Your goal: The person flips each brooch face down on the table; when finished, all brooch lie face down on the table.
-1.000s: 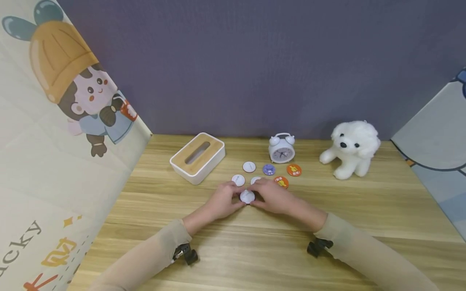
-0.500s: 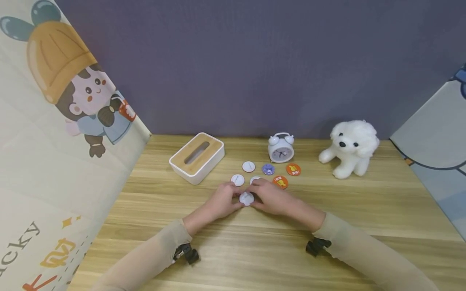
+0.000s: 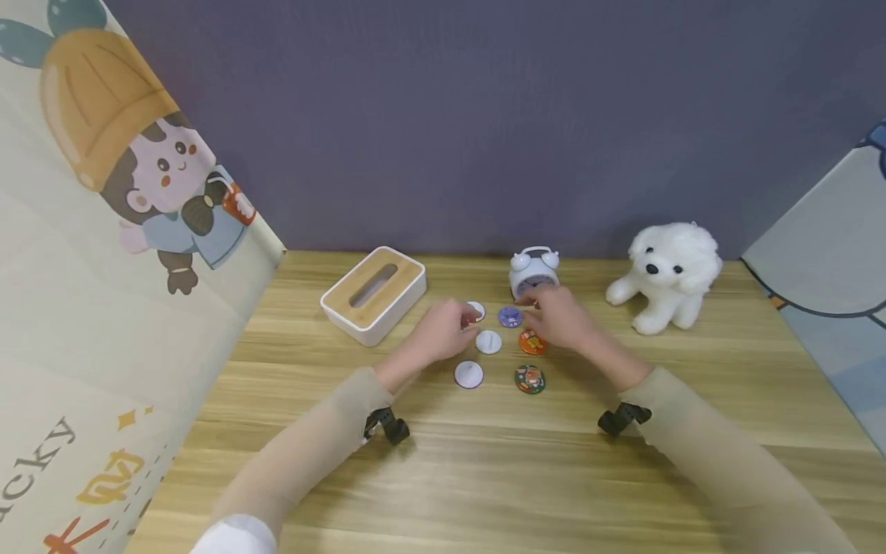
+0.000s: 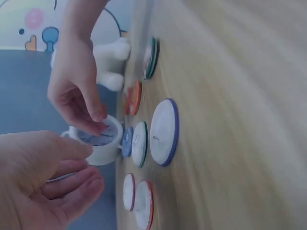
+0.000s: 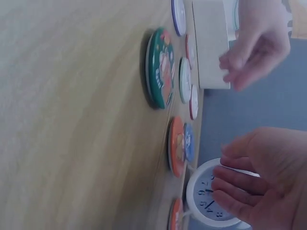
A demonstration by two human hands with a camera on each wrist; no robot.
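Note:
Round pin badges lie on the table in two rough columns. On the left, white pin-side-up badges include a front one (image 3: 469, 375), a middle one (image 3: 488, 342) and a back one (image 3: 475, 311). Picture-side-up on the right are a green badge (image 3: 530, 378), an orange badge (image 3: 532, 342) and a purple-blue badge (image 3: 510, 316). My left hand (image 3: 446, 331) hovers over the left column, fingers loosely bent with nothing in them. My right hand (image 3: 557, 315), also holding nothing, is above the right column, hiding another orange badge (image 5: 175, 214) from the head view.
A white alarm clock (image 3: 534, 265) stands just behind the badges, partly covered by my right fingers. To the left is a white tissue box (image 3: 398, 308) with a wooden lid. A white plush dog (image 3: 667, 277) sits at the right, before the dark back wall (image 3: 443, 131).
Both hands have let go of the front white badge, parted and moved toward the back of the table. The green badge, previously hidden by the right hand, now shows.

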